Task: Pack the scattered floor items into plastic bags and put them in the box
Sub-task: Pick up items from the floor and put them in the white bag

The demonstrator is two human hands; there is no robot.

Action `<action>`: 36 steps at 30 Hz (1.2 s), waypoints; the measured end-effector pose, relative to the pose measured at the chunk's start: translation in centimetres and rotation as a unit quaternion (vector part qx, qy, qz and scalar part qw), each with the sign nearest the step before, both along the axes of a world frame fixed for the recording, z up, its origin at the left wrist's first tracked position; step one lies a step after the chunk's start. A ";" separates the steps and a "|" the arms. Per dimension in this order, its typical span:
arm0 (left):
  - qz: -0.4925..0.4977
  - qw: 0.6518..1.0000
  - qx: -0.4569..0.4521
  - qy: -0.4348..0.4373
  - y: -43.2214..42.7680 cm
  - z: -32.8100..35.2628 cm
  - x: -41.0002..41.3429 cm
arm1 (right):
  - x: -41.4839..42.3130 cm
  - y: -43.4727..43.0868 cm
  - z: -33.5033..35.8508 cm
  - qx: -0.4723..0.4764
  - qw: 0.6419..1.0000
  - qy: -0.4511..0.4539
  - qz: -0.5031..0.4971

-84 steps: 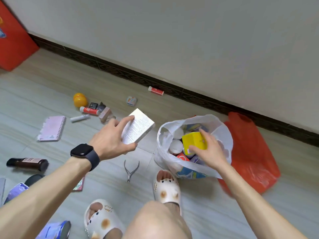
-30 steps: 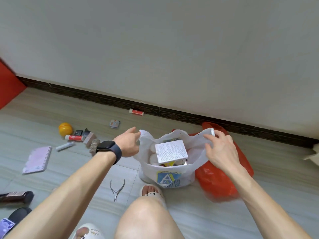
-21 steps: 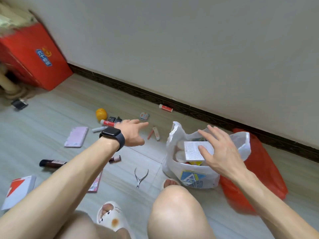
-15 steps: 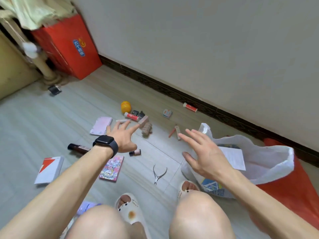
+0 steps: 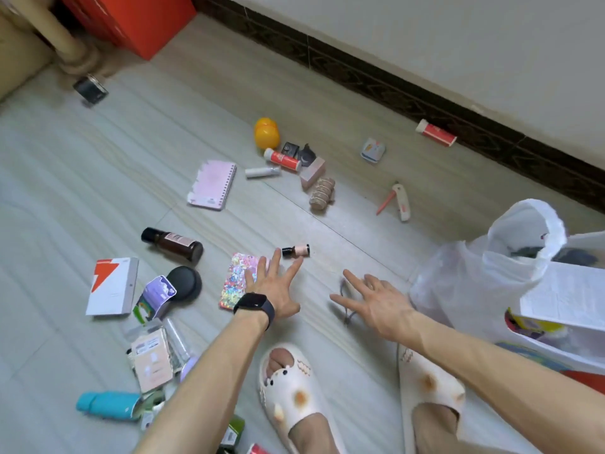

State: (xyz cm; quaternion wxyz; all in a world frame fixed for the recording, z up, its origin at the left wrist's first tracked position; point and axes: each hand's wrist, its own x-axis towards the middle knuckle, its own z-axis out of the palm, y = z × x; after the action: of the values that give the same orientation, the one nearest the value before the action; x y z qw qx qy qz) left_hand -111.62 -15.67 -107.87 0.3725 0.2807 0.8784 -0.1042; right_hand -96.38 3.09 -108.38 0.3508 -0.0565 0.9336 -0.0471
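Note:
My left hand, a dark watch on its wrist, hovers with spread fingers over the floor. Its fingertips are just short of a small pink bottle with a black cap and beside a glittery colourful notebook. My right hand is also spread open and empty, above the metal nippers, which it partly hides. The white plastic bag stands at the right, holding a white printed box and other items.
Scattered on the floor: a pink spiral notebook, a brown bottle, an orange-and-white box, a yellow ball, red-and-white tubes, a twine roll, a teal bottle. A red box stands far left by the wall. My slippered feet are below.
The white box went into the bag. Both hands left the bag and moved left and down toward the floor items; my view swung left and downward.

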 end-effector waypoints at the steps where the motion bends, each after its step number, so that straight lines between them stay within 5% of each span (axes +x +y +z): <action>1: -0.011 1.000 0.014 0.006 0.7 -1.3 -0.4 | 0.0 0.0 -0.9 0.001 1.000 -0.005 0.014; 12: 0.045 0.982 0.157 0.099 2.4 -6.8 3.1 | 1.9 0.3 -5.1 0.044 0.990 0.121 0.057; 19: 0.167 0.970 0.175 -0.032 -0.7 -4.9 7.6 | 2.3 0.0 -3.8 0.088 0.993 0.038 -0.071; 23: 0.184 0.954 0.231 -0.043 -1.6 -2.5 7.4 | 3.1 -0.3 -2.1 0.014 0.977 0.036 -0.210; 30: 0.156 0.937 0.311 -0.002 0.1 4.4 5.7 | 9.9 0.0 10.5 -0.247 0.843 0.264 -0.397; 33: 0.151 0.923 0.354 0.015 2.8 8.1 6.1 | 14.7 2.1 15.9 -0.243 0.755 0.416 -0.445; 36: 0.108 0.915 0.389 0.014 6.0 12.2 6.7 | 18.1 6.1 19.0 -0.199 0.688 0.447 -0.536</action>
State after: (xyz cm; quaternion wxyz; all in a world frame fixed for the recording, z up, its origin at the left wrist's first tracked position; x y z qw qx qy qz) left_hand -104.92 -9.65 -95.67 0.2302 0.3053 0.8797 0.2828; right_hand -78.30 9.19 -89.34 -0.2119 0.3708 0.8202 -0.3805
